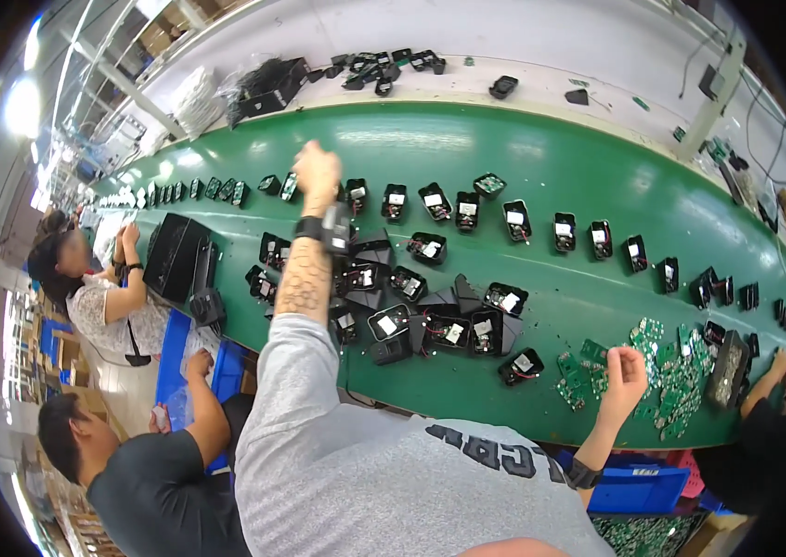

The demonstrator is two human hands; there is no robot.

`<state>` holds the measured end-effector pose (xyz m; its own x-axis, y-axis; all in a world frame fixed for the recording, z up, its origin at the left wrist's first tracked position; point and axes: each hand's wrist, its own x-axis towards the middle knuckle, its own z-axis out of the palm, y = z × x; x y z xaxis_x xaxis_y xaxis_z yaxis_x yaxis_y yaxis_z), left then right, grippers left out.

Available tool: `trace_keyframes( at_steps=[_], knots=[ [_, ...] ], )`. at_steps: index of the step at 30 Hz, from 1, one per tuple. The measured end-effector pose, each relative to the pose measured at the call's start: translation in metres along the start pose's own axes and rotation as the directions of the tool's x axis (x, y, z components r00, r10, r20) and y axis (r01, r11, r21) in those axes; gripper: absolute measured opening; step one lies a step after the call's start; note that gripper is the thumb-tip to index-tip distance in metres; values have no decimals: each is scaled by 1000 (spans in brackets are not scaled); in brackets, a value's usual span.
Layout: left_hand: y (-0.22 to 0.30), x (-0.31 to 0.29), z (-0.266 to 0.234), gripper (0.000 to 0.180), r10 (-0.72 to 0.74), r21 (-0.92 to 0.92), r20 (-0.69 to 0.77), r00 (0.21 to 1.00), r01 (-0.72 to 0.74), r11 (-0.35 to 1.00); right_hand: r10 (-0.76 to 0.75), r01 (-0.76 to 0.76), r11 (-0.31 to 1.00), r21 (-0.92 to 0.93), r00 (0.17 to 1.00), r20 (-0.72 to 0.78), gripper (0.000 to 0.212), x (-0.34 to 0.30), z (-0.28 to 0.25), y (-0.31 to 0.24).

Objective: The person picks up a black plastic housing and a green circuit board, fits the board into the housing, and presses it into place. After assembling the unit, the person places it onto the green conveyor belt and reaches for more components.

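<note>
My left arm stretches across the green workbench. My left hand has its fingers curled beside a small black housing with a green circuit board in it. Whether the fingers grip that housing is hidden. My right hand is raised over the bench's near right side, thumb and fingers drawn together. Anything in that pinch is too small to make out. Beside it lies a heap of loose green circuit boards. A long row of open black housings, one of them a housing with wires and a white label, runs along the bench.
More housings and black covers cluster mid-bench. A large black bin stands at the left. Black parts lie on the back shelf. Two people sit at the left; another person's arm reaches in at the right. Blue crates sit below.
</note>
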<state>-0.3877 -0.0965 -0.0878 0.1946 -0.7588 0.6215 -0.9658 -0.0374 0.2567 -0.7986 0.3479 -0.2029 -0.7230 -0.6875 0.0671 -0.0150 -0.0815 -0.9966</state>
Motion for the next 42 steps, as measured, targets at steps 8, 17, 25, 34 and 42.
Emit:
trace_keyframes(
  at_steps=[8, 17, 25, 34, 42],
  knots=[
    [-48, -27, 6, 61, 102, -424, 815, 571, 466, 777, 263, -297, 921, 253, 951, 161, 37, 10, 32, -23],
    [-20, -27, -42, 28, 192, -736, 675, 712, 635, 234, 288, -414, 855, 313, 880, 376, 25, 17, 48, -28],
    [145, -244, -157, 48, 553, -403, 778, 299, 912, 74, -38, -264, 740, 619, 902, 430, 20, 4, 70, -29],
    [177, -280, -161, 55, 606, -570, 698, 382, 809, 146, -1, -115, 943, 313, 938, 347, 19, 8, 57, -17],
    [175, -298, -148, 57, 615, -669, 651, 445, 718, 189, 101, -272, 805, 528, 939, 330, 34, 3, 65, -43]
  ],
)
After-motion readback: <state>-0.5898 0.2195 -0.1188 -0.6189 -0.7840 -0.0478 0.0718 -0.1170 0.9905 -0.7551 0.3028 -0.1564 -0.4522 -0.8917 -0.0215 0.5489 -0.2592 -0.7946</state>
